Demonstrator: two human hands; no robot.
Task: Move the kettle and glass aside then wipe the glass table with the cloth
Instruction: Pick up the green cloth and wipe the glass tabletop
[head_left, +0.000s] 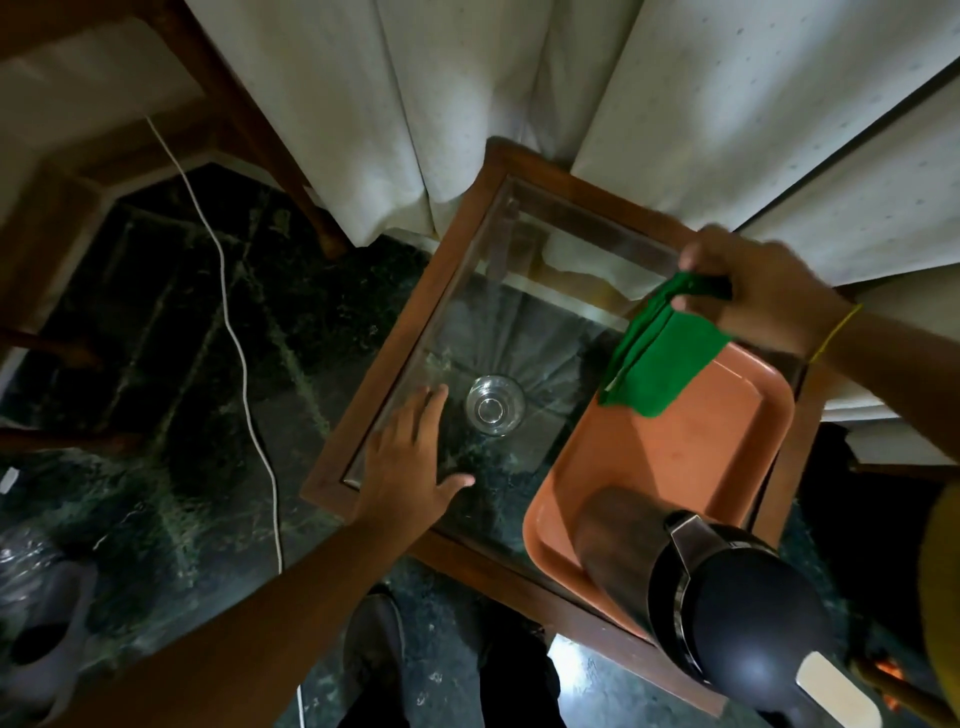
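Clear drinking glass (494, 405) on wood-framed glass table (519, 322), unmoved; left hand (410, 462) spread open beside it, empty; right hand (763, 296) pinches green cloth (665, 358) over orange plastic tray (675, 467); black kettle (727, 587) on tray; wiping not begun

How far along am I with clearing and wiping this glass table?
Early. The black kettle stands on the orange plastic tray, itself on the wood-framed glass table. The clear drinking glass sits on the pane, not moved. In hand: the right hand pinches the green cloth above the tray; the left hand, open, lies flat beside the glass. Left: shift the glass, then wipe.
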